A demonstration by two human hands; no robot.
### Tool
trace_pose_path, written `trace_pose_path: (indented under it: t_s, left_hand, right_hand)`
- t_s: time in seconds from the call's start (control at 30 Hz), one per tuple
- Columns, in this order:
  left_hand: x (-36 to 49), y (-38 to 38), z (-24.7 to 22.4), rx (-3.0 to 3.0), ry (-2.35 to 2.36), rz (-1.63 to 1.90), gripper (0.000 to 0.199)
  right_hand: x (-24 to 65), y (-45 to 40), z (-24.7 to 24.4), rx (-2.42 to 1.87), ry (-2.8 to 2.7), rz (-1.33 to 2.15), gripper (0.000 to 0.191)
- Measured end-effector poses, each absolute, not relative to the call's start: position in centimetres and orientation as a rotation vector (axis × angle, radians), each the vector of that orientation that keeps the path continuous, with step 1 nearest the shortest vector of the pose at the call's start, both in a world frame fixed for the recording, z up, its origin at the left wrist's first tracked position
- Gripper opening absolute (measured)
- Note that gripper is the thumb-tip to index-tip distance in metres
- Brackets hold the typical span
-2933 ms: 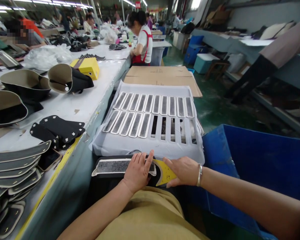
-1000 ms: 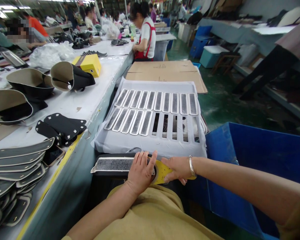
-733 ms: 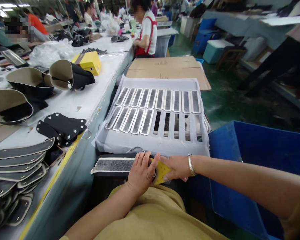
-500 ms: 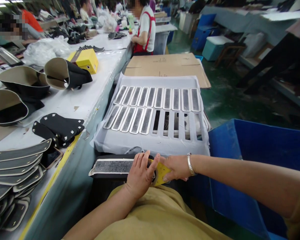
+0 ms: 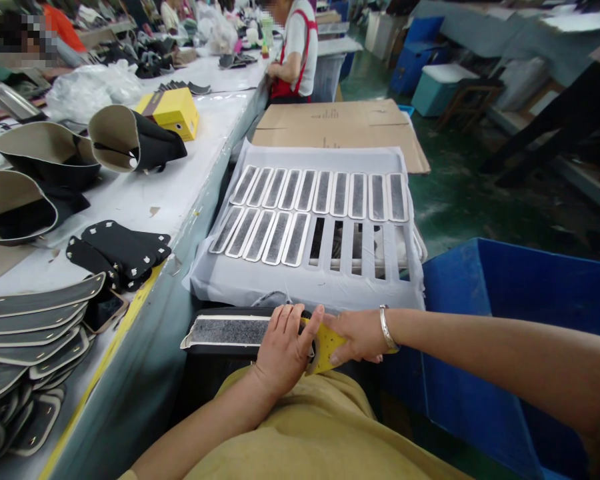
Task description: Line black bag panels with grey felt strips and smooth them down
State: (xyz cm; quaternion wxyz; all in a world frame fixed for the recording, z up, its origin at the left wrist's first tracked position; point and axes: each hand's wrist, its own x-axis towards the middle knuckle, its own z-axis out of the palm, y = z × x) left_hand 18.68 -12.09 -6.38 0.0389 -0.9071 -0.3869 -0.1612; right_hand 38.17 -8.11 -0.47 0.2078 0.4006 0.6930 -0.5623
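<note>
My left hand point(image 5: 285, 343) lies over the right end of a long dark strip with a pale border point(image 5: 230, 331), which rests on a black base close to my body. Its fingers are spread slightly on top. My right hand point(image 5: 357, 335) is closed on a yellow tool point(image 5: 325, 347) whose left end touches the strip's right end, beside my left fingers. Beyond them, a white cloth-covered board point(image 5: 300, 290) carries two rows of grey pale-edged strips point(image 5: 323, 192); cut-out slots show at the right of the nearer row.
A long white table point(image 5: 180, 173) on the left holds black boot shafts point(image 5: 145, 143), a yellow box point(image 5: 177, 113) and stacked dark pieces point(image 5: 40, 327). Blue bins point(image 5: 450, 287) stand at the right. Cardboard point(image 5: 335, 123) lies behind the board; a person point(image 5: 300, 50) stands farther back.
The camera view has shifted slightly, so the board appears a little farther right. My right hand and the yellow tool have shifted slightly right in the picture; my left hand remains over the strip.
</note>
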Motion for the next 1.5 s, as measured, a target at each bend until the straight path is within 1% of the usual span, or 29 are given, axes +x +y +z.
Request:
trace_pose_path:
  t_s: [0.17, 0.33, 0.5, 0.6, 0.63, 0.7, 0.8, 1.1, 1.37, 1.5]
  left_hand:
    - [18.7, -12.0, -6.3, -2.808, -1.166, -0.471, 0.063]
    - [18.0, -11.7, -5.6, -2.931, -1.133, -0.408, 0.073]
    - [16.3, -11.5, -3.9, -3.211, -0.985, -0.237, 0.098]
    - [15.9, -11.4, -3.7, -3.278, -0.94, -0.273, 0.117]
    - [16.0, -11.3, -3.8, -3.274, -0.948, -0.305, 0.121]
    - [16.2, -11.3, -4.2, -3.231, -0.991, -0.37, 0.12]
    - [16.6, -11.2, -4.7, -3.17, -1.023, -0.422, 0.11]
    - [16.7, -11.1, -4.9, -3.154, -1.028, -0.381, 0.1]
    - [16.8, -10.5, -4.9, -3.205, -1.101, -0.431, 0.1]
    - [16.8, -10.1, -4.7, -3.248, -1.125, -0.444, 0.102]
  right_hand:
    - [38.1, -8.4, -0.9, 1.108, 1.933, -1.655, 0.067]
    - [38.5, -9.1, -0.9, 1.169, 1.924, -1.67, 0.059]
    - [38.6, -9.9, -1.2, 1.211, 1.84, -1.794, 0.061]
    - [38.4, -10.1, -1.2, 1.234, 1.834, -1.822, 0.064]
    - [38.4, -10.1, -1.1, 1.24, 1.828, -1.833, 0.065]
    - [38.3, -10.2, -1.1, 1.256, 1.817, -1.854, 0.062]
    - [38.3, -10.1, -1.2, 1.283, 1.809, -1.877, 0.056]
    - [38.5, -9.6, -2.1, 1.244, 1.757, -1.968, 0.049]
    - [38.6, -8.5, -2.5, 1.203, 1.712, -1.993, 0.05]
    - [38.6, -8.6, -2.4, 1.251, 1.706, -1.994, 0.05]
